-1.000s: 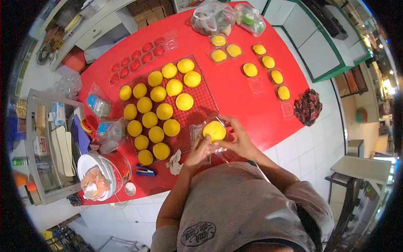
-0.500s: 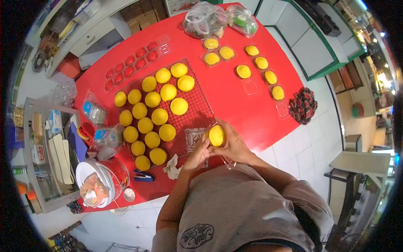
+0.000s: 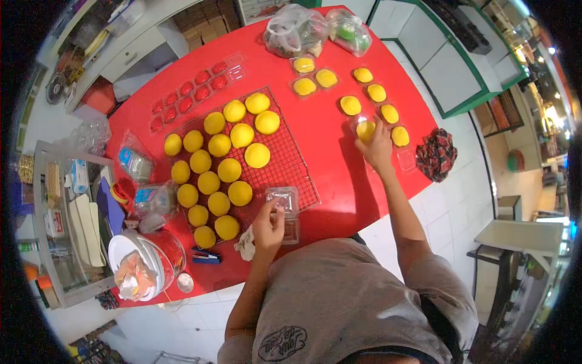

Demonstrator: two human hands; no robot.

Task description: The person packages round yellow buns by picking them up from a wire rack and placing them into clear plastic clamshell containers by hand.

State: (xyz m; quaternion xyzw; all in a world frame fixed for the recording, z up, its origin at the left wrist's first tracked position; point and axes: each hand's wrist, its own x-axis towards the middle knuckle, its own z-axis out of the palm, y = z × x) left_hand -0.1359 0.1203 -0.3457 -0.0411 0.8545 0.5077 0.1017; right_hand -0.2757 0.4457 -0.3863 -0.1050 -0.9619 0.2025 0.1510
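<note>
Nearest, a person wears a soft grey shirt (image 3: 357, 291) with a dark stitched oval emblem (image 3: 283, 344); its looping script is too small to read surely. The left hand (image 3: 268, 229) is at a clear, thin plastic container (image 3: 283, 200) with moulded ridges, its fingers drawn close together; whether its grip pinches the plastic, I cannot tell. Just beside are a crumpled whitish cloth (image 3: 245, 244) and, farther left, a small blue tool (image 3: 205, 256). A white-lidded red bucket (image 3: 167, 252) carries crinkled wrapping (image 3: 134, 276).

On the smooth red counter (image 3: 330, 176), a wire cooling rack (image 3: 285, 155) bears rows of round, matte yellow buns (image 3: 230, 170). Left of the rack lie clear bags with blue labels (image 3: 145, 195), their print too small to read.

Farther out, the right hand (image 3: 377, 150) holds a yellow bun in clear packaging (image 3: 365, 130), its grip narrowed around the near side. This bun is toward the right of the counter, among other packed yellow buns (image 3: 389, 113), domed and shiny under plastic. A scrunched red-and-black patterned cloth (image 3: 436, 155) lies at the right edge.

Farthest, a ridged clear tray (image 3: 236, 73) has rows of glossy red pieces (image 3: 202, 92), and knotted, wrinkled see-through bags (image 3: 295, 30) rest at the counter's far edge, one showing something green (image 3: 357, 42).
</note>
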